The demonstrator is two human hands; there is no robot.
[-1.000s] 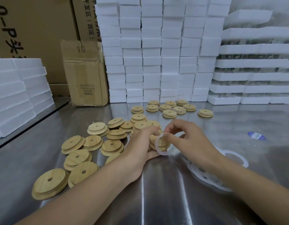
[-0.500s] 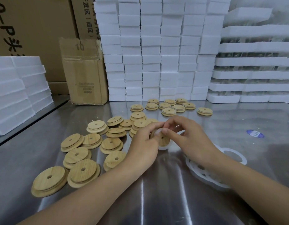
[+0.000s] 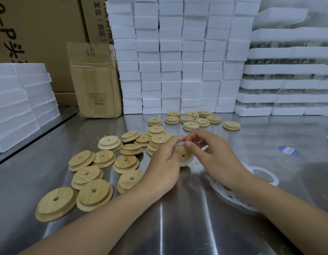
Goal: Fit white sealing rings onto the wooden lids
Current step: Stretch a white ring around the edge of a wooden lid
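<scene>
On the tabletop (image 3: 178, 221), near its right edge, loose rings (image 3: 231, 198) lie heaped. At centre, the left hand (image 3: 165, 162) grips a wooden lid (image 3: 183, 153), fingers curled round it; the right hand (image 3: 214, 155) pinches the white sealing ring (image 3: 183, 164) around its rim. Ringed lids (image 3: 190, 126) sit near the far edge.

Steel table (image 3: 178, 227) | wooden lids (image 3: 94, 190) were scattered left and centre | white sealing rings (image 3: 266, 173) were heaped right | blue sticker (image 3: 288, 150) was seen beyond | cardboard box (image 3: 97, 85), foam blocks (image 3: 178, 61) were stacked behind
</scene>
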